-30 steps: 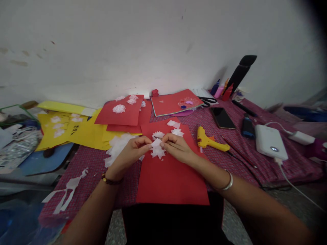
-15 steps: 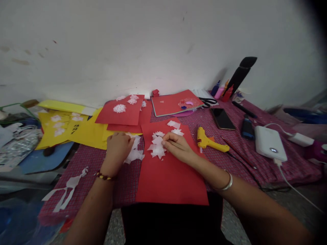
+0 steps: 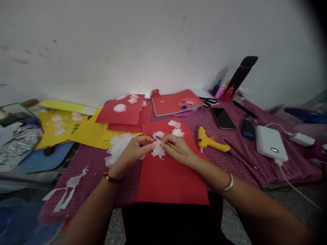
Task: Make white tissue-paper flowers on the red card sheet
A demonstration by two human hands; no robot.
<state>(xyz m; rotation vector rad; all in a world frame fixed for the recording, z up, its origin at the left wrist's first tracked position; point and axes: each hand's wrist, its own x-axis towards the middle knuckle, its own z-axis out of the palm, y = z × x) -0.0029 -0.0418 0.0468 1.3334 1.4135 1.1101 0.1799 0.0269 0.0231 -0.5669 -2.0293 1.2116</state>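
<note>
My left hand (image 3: 141, 146) is closed in a pinch over a piece of white tissue paper (image 3: 157, 148), above a red sheet (image 3: 173, 183). Facing it, my right hand (image 3: 177, 147) is closed around a thin pointed tool (image 3: 158, 137), which looks like tweezers; its dark tip sticks out to the left between both hands. Ruffled white paper flowers lie on the sheet, one (image 3: 177, 132) just beyond my right fingers. Small loose white scraps (image 3: 174, 124) rest near the sheet's top. A pile of white tissue pieces (image 3: 119, 144) lies by my left hand.
A yellow glue gun (image 3: 212, 143) and dark red pencil-like stick (image 3: 240, 153) lie to the right, near a phone (image 3: 223, 118) and white power bank (image 3: 270, 143). Behind are red cards (image 3: 122, 115), a paint palette (image 3: 189, 103) and black-handled scissors (image 3: 209, 101). Yellow cards (image 3: 89, 131) lie left.
My left hand has moved right, off the pile of tissue pieces, to meet my right hand over the red sheet. The pointed tool's tip now shows between them.
</note>
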